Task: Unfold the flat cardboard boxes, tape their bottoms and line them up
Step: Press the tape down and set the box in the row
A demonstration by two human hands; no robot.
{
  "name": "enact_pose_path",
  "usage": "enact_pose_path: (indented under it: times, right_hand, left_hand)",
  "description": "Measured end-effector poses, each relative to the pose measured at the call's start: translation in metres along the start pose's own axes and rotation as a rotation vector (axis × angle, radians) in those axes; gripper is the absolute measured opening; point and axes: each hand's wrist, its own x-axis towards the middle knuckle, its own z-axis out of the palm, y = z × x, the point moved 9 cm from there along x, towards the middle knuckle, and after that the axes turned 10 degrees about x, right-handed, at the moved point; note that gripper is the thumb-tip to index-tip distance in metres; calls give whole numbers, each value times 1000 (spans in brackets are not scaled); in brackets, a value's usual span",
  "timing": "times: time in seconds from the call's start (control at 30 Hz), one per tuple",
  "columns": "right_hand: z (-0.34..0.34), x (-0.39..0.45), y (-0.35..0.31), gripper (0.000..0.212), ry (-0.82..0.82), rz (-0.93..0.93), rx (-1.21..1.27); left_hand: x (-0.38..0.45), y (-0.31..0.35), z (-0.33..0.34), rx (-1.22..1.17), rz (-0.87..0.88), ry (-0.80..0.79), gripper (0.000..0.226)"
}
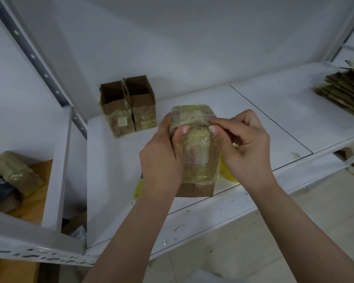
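Both thumbs pressed on clear tape across a taped cardboard box (195, 152), left hand (161, 154) gripping its side, right hand (243, 146) pinching the tape, above a white shelf (274, 111) with two opened boxes (128, 105) and flat cardboard (345, 90).

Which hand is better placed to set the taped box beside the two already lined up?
Probably the left. The left hand grips the box on the side nearer the two open boxes. The right hand only pinches tape at the top edge.

White shelf (253, 111) — two open boxes (128, 105), flat stack (343, 88)
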Motion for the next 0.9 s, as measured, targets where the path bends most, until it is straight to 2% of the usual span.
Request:
enact_pose_path:
  times: [0.1,0.17,0.33,0.43,0.6,0.77,0.9]
  right_hand:
    - [12,0,15,29,-108,116,102]
    - [19,-1,17,34,-144,106,92]
    - [17,-7,16,25,-85,-8,50]
    - [19,-7,19,25,-103,-17,58]
    - [25,-5,23,33,-220,52,194]
    - [22,-5,12,18,-144,-94,67]
    - [22,-5,22,20,-159,-51,29]
  left_hand:
    - [-1,-2,4,-22,16,-29,86]
    - [-4,-3,10,-57,20,-65,81]
    - [-6,-6,14,-308,123,-94,51]
    - [-6,-9,12,-397,121,-84,27]
    - [-5,-5,2,-399,172,13,22]
    - [-10,2,-1,-370,247,89,18]
    - [-8,-3,6,-336,261,74,19]
